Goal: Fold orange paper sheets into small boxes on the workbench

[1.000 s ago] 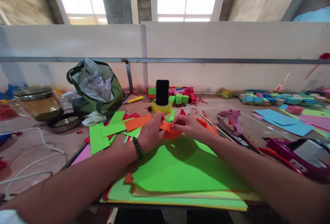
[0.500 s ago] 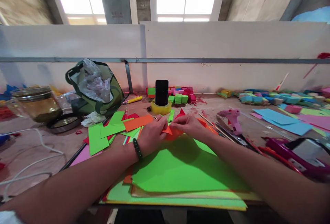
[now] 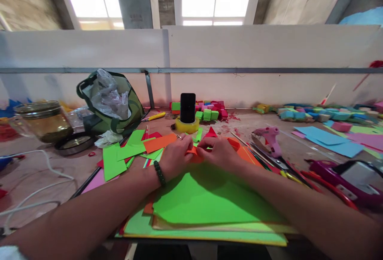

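Observation:
Between my two hands is a small piece of orange paper (image 3: 194,151), pinched from both sides. My left hand (image 3: 177,154), with a ring and a dark bead bracelet at the wrist, has its fingers closed on the paper's left side. Closed on its right side is my right hand (image 3: 218,152); the fingertips partly hide the paper. Below them lies a stack of large sheets with a bright green sheet (image 3: 215,196) on top. Loose green paper pieces (image 3: 114,162) and an orange strip (image 3: 159,143) lie left of my hands.
A phone (image 3: 188,107) stands in a yellow tape roll (image 3: 187,126), small folded paper blocks (image 3: 209,114) behind it. To the right are a pink glue gun (image 3: 270,140), scissors (image 3: 280,163) and a purple device (image 3: 344,180). A bag (image 3: 131,100) and glass jar (image 3: 43,120) stand left.
My right hand has shifted slightly left and down, its fingers curling more over the orange paper. My left hand stays almost where it was.

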`<state>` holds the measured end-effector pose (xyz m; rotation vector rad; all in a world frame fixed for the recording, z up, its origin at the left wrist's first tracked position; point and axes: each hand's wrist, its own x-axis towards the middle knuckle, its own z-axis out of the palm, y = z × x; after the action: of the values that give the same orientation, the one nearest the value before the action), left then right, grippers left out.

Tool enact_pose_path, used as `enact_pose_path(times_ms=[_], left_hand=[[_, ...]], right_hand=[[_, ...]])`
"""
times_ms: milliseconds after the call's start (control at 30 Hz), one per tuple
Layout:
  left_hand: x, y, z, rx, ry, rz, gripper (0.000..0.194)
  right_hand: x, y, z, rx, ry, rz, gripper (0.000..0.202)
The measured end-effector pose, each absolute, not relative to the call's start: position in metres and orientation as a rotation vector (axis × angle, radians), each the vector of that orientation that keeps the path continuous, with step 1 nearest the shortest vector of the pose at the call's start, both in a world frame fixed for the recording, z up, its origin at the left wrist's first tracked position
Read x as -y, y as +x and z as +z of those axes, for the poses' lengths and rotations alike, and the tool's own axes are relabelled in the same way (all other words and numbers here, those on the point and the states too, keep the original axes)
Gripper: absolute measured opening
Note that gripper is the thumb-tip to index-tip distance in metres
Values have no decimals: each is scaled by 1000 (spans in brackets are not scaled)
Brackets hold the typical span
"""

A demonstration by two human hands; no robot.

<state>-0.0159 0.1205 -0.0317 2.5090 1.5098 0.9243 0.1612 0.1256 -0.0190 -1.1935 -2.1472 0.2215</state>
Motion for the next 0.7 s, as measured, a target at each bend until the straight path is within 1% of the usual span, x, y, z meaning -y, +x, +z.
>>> enact_pose_path(times_ms=[167, 267, 400, 533, 600, 700], left_hand=[[-118, -14, -32, -1505, 2491, 941, 10], [-117, -13, -33, -1504, 2480, 934, 12], [-118, -12, -35, -1436, 2415, 946, 16], [-120, -12, -35, -1387, 2292, 994, 17], [-121, -12, -34, -1385, 2230, 1015, 18], [-122, -13, -32, -1389, 2178, 1022, 21]], right_hand=[[-123, 158, -23, 2221, -1141, -53, 11], [-123, 157, -26, 2285, -1070, -120, 13], [-125, 156, -30, 2267, -993, -3, 10], [-126, 156, -29, 2167, -803, 294, 12], [-124, 156, -27, 2116, -712, 383, 19], [-122, 157, -25, 2092, -695, 384, 34]])
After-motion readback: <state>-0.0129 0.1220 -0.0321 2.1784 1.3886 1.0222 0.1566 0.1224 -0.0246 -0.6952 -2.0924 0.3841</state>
